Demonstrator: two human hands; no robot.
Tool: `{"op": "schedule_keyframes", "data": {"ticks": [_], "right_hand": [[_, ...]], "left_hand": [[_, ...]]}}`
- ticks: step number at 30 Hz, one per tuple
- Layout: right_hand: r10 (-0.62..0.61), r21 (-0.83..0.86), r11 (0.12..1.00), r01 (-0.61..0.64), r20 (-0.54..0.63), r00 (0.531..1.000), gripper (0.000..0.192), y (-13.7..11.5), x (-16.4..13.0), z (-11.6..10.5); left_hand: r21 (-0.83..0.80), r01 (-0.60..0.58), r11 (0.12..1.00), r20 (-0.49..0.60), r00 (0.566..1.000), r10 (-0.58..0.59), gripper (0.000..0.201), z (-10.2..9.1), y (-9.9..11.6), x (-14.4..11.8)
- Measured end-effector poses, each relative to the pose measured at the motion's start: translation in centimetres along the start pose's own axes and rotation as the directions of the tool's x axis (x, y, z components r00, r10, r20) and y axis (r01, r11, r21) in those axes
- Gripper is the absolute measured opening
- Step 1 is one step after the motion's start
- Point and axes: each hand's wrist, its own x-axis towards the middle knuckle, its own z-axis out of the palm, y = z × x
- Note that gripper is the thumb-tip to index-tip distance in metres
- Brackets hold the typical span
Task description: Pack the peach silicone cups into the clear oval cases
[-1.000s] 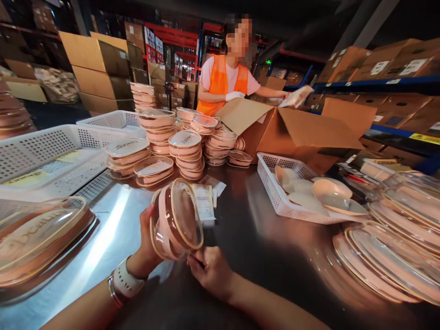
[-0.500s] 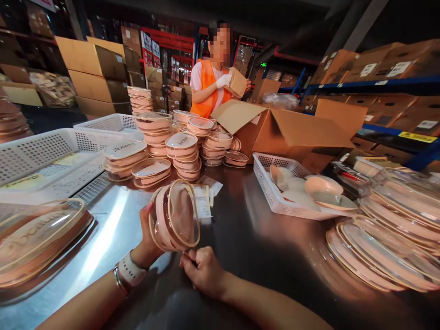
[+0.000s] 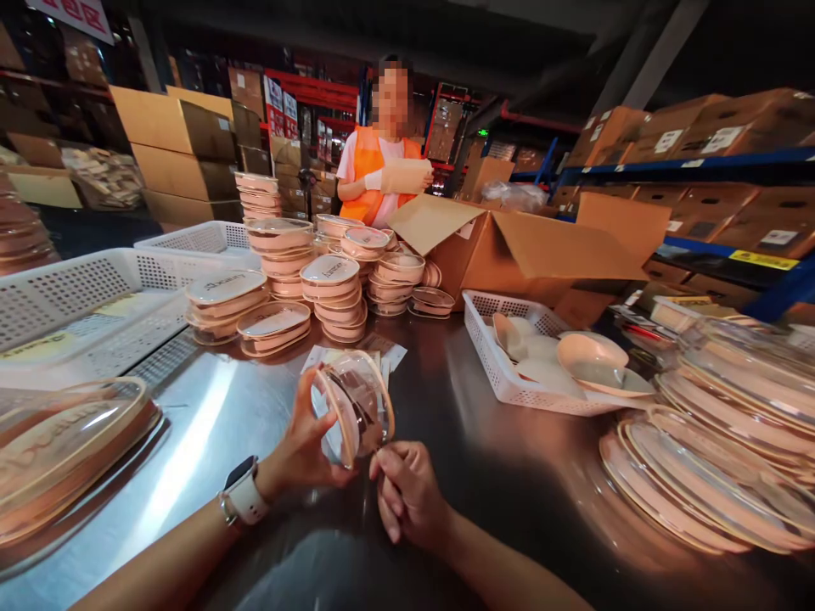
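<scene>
Left hand (image 3: 299, 450) grips the tilted clear lid (image 3: 354, 407); right hand (image 3: 407, 492) pinches its lower rim.

the lid (image 3: 356, 406) is clear with a tan rim. stacked containers (image 3: 331, 293) are pale pink under clear tops with white lettering. the baskets (image 3: 509, 373) are white lattice, the table (image 3: 210, 407) shiny steel grey, the co-worker's vest (image 3: 366, 174) bright orange, the watch strap (image 3: 245, 501) white.

Left hand (image 3: 299, 450) gripping clear lid (image 3: 355, 406), right hand (image 3: 407, 492) pinching its edge, steel table (image 3: 484, 441)
</scene>
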Motion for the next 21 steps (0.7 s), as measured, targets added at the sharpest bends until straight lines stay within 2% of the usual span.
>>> {"op": "schedule_keyframes", "data": {"ticks": [1,2,3,5,7,8,9,10,11,13,15,17,19,21], "right_hand": [[-0.084,-0.154,0.985,0.084,0.008,0.996,0.055,0.1,0.3,-0.6],[-0.199,-0.345,0.918,0.197,0.032,0.98,0.053,0.2,0.6,-1.1],[-0.33,-0.536,0.782,0.318,0.078,0.941,0.051,0.3,1.0,-1.8],[-0.539,-0.791,0.374,0.484,0.239,0.808,0.047,0.7,1.6,-2.9],[-0.615,-0.846,-0.022,0.532,0.431,0.66,0.043,1.1,1.7,-3.6],[-0.609,-0.828,-0.184,0.53,0.52,0.599,0.04,1.2,1.6,-3.7],[-0.584,-0.788,-0.314,0.529,0.6,0.547,0.035,1.3,1.4,-3.7],[-0.556,-0.749,-0.406,0.523,0.657,0.509,0.031,1.4,1.2,-3.5],[-0.535,-0.717,-0.462,0.522,0.695,0.48,0.028,1.4,0.9,-3.4],[-0.523,-0.679,-0.483,0.553,0.73,0.44,0.029,1.4,0.6,-2.9],[-0.545,-0.644,-0.459,0.612,0.748,0.378,0.025,1.6,0.8,-2.4],[-0.571,-0.624,-0.413,0.663,0.745,0.345,0.013,1.9,1.2,-2.1],[-0.561,-0.642,-0.353,0.68,0.727,0.395,0.008,2.4,1.6,-2.0],[-0.51,-0.657,-0.306,0.689,0.724,0.464,0.005,2.9,1.7,-2.1]], "left_hand": [[0.024,-0.003,1.0,0.004,1.0,0.003,0.075,0.2,0.2,-0.1],[0.036,0.02,0.999,0.004,1.0,-0.02,0.083,0.4,0.6,-0.1],[0.035,0.083,0.996,0.013,0.996,-0.084,0.091,0.5,1.2,0.0],[-0.039,0.297,0.954,0.064,0.954,-0.294,0.101,0.7,2.8,0.5],[-0.215,0.527,0.822,0.139,0.85,-0.508,0.099,0.7,4.9,1.1],[-0.319,0.585,0.745,0.163,0.809,-0.565,0.097,0.6,6.1,1.3],[-0.411,0.599,0.687,0.16,0.79,-0.593,0.095,0.7,7.2,1.3],[-0.471,0.576,0.668,0.11,0.79,-0.603,0.094,0.7,8.2,1.2],[-0.484,0.533,0.694,0.024,0.801,-0.599,0.093,0.8,9.0,1.0],[-0.386,0.434,0.814,-0.217,0.815,-0.538,0.086,0.8,9.9,0.2],[-0.221,0.378,0.899,-0.433,0.788,-0.437,0.072,-0.1,9.8,-0.8],[-0.111,0.358,0.927,-0.57,0.741,-0.354,0.058,-2.8,9.2,-1.6],[-0.026,0.357,0.934,-0.662,0.694,-0.284,0.058,-7.2,8.6,-1.8],[0.069,0.369,0.927,-0.731,0.651,-0.205,0.072,-12.8,8.3,-1.5]]}}
